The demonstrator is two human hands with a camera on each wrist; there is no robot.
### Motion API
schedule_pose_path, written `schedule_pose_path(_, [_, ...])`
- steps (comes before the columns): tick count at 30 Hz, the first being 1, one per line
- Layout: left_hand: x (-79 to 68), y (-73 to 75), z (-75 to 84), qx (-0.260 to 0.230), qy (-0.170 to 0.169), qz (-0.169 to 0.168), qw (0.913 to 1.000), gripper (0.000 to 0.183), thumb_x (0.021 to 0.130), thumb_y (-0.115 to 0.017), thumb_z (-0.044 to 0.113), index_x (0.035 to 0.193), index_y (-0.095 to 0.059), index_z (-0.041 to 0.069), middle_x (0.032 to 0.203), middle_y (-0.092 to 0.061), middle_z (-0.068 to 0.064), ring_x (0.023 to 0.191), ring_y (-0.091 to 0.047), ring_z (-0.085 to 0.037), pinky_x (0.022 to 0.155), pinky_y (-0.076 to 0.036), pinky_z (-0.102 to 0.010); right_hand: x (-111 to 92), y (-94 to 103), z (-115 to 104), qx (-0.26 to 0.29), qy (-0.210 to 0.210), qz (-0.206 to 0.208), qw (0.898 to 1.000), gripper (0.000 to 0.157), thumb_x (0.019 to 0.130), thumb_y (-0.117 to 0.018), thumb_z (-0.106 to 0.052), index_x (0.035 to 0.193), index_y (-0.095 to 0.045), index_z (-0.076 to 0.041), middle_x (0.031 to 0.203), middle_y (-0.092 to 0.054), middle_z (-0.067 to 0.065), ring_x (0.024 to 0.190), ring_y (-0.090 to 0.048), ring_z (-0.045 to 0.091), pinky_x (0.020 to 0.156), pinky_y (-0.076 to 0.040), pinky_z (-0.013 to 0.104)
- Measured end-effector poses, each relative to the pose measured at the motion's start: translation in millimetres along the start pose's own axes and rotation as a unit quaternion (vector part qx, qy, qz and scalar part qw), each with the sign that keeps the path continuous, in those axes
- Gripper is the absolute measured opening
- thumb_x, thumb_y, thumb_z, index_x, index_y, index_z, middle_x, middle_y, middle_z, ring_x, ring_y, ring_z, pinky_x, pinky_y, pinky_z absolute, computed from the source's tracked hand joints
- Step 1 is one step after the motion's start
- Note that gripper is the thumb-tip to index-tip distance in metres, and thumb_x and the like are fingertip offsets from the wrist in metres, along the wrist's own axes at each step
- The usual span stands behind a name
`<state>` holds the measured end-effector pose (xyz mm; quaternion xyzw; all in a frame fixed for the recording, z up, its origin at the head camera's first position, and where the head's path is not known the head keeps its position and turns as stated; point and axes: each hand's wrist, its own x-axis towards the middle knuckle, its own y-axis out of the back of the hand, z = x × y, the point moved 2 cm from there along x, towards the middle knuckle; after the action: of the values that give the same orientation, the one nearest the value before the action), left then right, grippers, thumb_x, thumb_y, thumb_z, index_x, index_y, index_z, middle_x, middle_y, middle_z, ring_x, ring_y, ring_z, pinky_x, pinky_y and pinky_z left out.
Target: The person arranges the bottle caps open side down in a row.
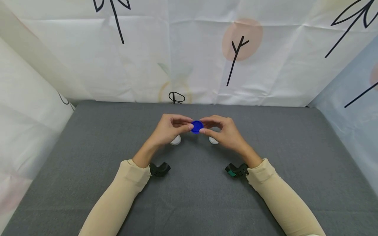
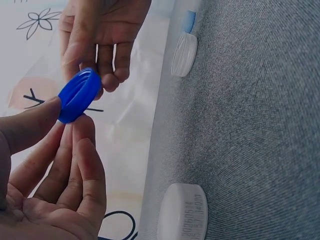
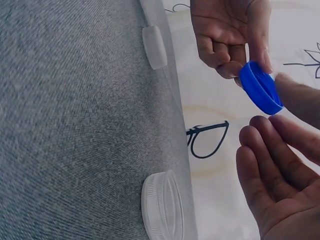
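Raised above the table, a blue bottle cap is between my two hands, its threaded inside showing in the left wrist view. My left hand pinches its left edge between thumb and fingertips. On the opposite edge, the thumb and fingers of my right hand pinch it too. Under the left hand lies a white cap, closed top up, with printed digits on its side. A second white cap, ridged and hollow side up, lies beneath the right hand, which partly covers it in the head view.
A small blue piece shows beyond the right-hand white cap in the left wrist view. Grey cloth covers the table. White printed curtains stand at its back and sides. A dark wrist device sits at each cuff.
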<state>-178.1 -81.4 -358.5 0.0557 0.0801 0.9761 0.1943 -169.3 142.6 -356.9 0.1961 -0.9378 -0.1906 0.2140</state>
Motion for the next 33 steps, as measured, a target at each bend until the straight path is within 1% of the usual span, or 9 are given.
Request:
schedule_pose_path(5, [0.3, -0.2, 0.0, -0.004, -0.014, -0.004, 0.9999, 0.024, 0.095, -0.072, 0.006, 0.116, -0.073, -0.005, 0.101, -0.075, -0.016, 0.099, -0.070, -0.043, 0.086, -0.057, -0.047, 0.0, 2.6, 0.3, 0.042, -0.034, 0.004, 0.999, 0.021, 0.096, -0.070, -0.002, 0.116, -0.072, 0.003, 0.108, -0.073, 0.014, 0.095, -0.069, 0.023, 0.084, -0.056, 0.031])
schedule_pose_path(10, [-0.4, 0.0, 0.9, -0.014, -0.021, -0.010, 0.9996, 0.023, 0.094, -0.073, 0.005, 0.115, -0.073, -0.004, 0.102, -0.075, -0.015, 0.099, -0.070, -0.043, 0.082, -0.059, -0.037, 0.6, 3.1, 1.1, 0.070, -0.041, 0.007, 0.997, 0.018, 0.096, -0.069, 0.000, 0.112, -0.072, 0.006, 0.104, -0.073, 0.017, 0.092, -0.069, 0.039, 0.077, -0.056, 0.027])
schedule_pose_path(12, [-0.8, 0.1, 1.5, -0.016, -0.018, -0.012, 0.9996, 0.022, 0.094, -0.073, 0.006, 0.115, -0.073, -0.003, 0.102, -0.075, -0.015, 0.099, -0.070, -0.043, 0.082, -0.058, -0.034, 0.9, 3.0, 0.9, 0.075, -0.037, 0.009, 0.996, 0.017, 0.095, -0.069, 0.001, 0.111, -0.072, 0.007, 0.103, -0.073, 0.018, 0.091, -0.069, 0.040, 0.077, -0.057, 0.027])
schedule_pose_path(14, [-0.7, 0.3, 2.1, -0.017, -0.010, -0.012, 0.9997, 0.022, 0.095, -0.073, 0.007, 0.114, -0.074, -0.003, 0.102, -0.075, -0.014, 0.100, -0.070, -0.042, 0.083, -0.058, -0.034, 1.2, 2.9, 0.3, 0.076, -0.031, 0.012, 0.997, 0.016, 0.094, -0.069, 0.003, 0.110, -0.072, 0.008, 0.103, -0.072, 0.018, 0.091, -0.070, 0.033, 0.077, -0.056, 0.027])
schedule_pose_path(17, [-0.7, 0.5, 3.3, -0.014, 0.008, -0.011, 0.9998, 0.022, 0.095, -0.073, 0.010, 0.114, -0.074, -0.002, 0.102, -0.075, -0.013, 0.100, -0.071, -0.037, 0.085, -0.057, -0.036, 1.7, 3.0, -0.3, 0.079, -0.018, 0.020, 0.996, 0.016, 0.093, -0.070, 0.006, 0.108, -0.072, 0.009, 0.103, -0.071, 0.019, 0.090, -0.070, 0.023, 0.078, -0.056, 0.027])
schedule_pose_path(20, [-0.2, 0.8, 3.7, -0.012, 0.027, -0.015, 0.9995, 0.023, 0.096, -0.072, 0.013, 0.114, -0.074, -0.002, 0.102, -0.076, -0.014, 0.100, -0.072, -0.034, 0.090, -0.056, -0.043, 2.1, 3.3, -1.2, 0.082, -0.001, 0.029, 0.996, 0.016, 0.092, -0.070, 0.008, 0.107, -0.072, 0.009, 0.103, -0.071, 0.020, 0.092, -0.069, 0.018, 0.080, -0.056, 0.028])
schedule_pose_path(24, [0.2, 1.5, 3.9, -0.016, 0.044, -0.025, 0.9986, 0.025, 0.098, -0.071, 0.015, 0.115, -0.073, -0.003, 0.102, -0.075, -0.019, 0.098, -0.072, -0.033, 0.093, -0.053, -0.052, 2.5, 2.8, -2.2, 0.085, 0.021, 0.037, 0.995, 0.017, 0.090, -0.070, 0.011, 0.106, -0.072, 0.009, 0.102, -0.071, 0.019, 0.093, -0.068, 0.017, 0.082, -0.056, 0.031])
schedule_pose_path(29, [0.8, 2.6, 3.7, -0.049, 0.052, -0.033, 0.9969, 0.028, 0.098, -0.070, 0.012, 0.119, -0.070, -0.006, 0.108, -0.073, -0.024, 0.098, -0.073, -0.029, 0.095, -0.053, -0.051, 2.6, 1.9, -3.0, 0.083, 0.051, 0.046, 0.994, 0.018, 0.088, -0.071, 0.014, 0.105, -0.073, 0.009, 0.102, -0.070, 0.018, 0.094, -0.066, 0.018, 0.083, -0.055, 0.031])
schedule_pose_path(33, [0.1, 2.4, 4.3, -0.075, 0.052, -0.034, 0.9952, 0.028, 0.097, -0.070, 0.009, 0.121, -0.070, -0.006, 0.111, -0.072, -0.025, 0.106, -0.070, -0.037, 0.098, -0.051, -0.051, 2.3, 1.6, -4.2, 0.081, 0.080, 0.051, 0.992, 0.021, 0.086, -0.071, 0.017, 0.104, -0.073, 0.009, 0.102, -0.070, 0.019, 0.095, -0.066, 0.020, 0.085, -0.054, 0.030])
